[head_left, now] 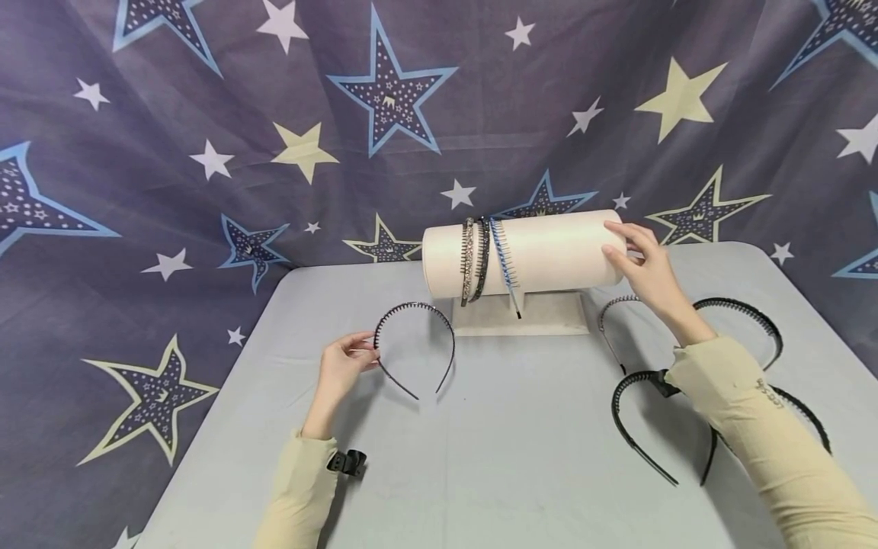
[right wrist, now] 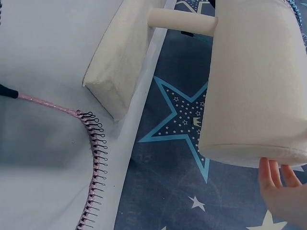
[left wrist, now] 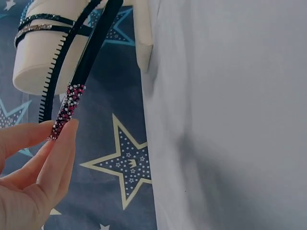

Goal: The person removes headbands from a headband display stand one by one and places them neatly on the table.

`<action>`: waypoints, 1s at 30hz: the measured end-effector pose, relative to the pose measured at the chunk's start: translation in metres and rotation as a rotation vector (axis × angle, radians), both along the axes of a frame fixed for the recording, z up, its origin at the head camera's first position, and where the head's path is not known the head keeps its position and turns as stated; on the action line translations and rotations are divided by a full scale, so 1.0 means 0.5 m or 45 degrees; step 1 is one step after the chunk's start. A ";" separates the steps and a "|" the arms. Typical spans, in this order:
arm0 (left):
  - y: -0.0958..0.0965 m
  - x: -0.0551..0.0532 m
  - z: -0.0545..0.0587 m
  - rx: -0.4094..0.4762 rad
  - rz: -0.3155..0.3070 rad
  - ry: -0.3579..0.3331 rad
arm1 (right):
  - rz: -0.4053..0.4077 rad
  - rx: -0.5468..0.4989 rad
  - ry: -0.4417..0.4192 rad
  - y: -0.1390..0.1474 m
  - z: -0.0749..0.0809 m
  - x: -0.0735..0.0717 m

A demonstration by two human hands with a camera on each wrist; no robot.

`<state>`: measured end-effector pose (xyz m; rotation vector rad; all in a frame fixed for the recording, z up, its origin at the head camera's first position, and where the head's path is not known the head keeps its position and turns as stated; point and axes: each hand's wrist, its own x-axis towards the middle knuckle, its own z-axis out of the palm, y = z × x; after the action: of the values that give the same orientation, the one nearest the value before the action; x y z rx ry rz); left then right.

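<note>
My left hand point(head_left: 341, 366) pinches a dark toothed headband point(left wrist: 72, 98) by its side, where pink and silver rhinestones cover the band. It is held with its two ends pointing down, left of the cream display stand's roll point(head_left: 562, 248). Round the roll's left half sit a silver glittery headband point(head_left: 467, 259), a black headband point(head_left: 484, 255) and a blue headband point(head_left: 504, 255), the blue one slanted. At the roll's right end, my right hand point(head_left: 648, 271) touches the rim with extended fingertips point(right wrist: 276, 175).
The stand's base point(head_left: 521, 324) rests on the grey-covered table point(head_left: 521, 435) near its back edge. To the right lie a pink headband point(right wrist: 92, 158) and several black headbands point(head_left: 620, 396), partly hidden under my right forearm. A star-patterned curtain point(head_left: 425, 183) hangs behind.
</note>
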<state>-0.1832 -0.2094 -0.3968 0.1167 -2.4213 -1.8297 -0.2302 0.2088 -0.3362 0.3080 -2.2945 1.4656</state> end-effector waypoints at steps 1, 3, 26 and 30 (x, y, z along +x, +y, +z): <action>0.002 0.000 -0.001 -0.007 -0.004 -0.016 | 0.000 -0.001 -0.001 0.000 0.000 0.000; 0.007 0.001 -0.004 -0.018 -0.017 -0.032 | 0.003 0.001 -0.004 0.000 0.000 0.001; 0.120 -0.009 -0.025 -0.123 -0.228 -0.072 | 0.001 0.018 -0.016 -0.001 0.000 0.003; 0.145 -0.003 -0.016 -0.155 -0.268 -0.063 | 0.001 0.018 -0.011 -0.001 0.000 0.002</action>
<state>-0.1845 -0.1370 -0.4050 -0.1081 -2.6625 -1.7704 -0.2292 0.2085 -0.3361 0.3069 -2.3125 1.4545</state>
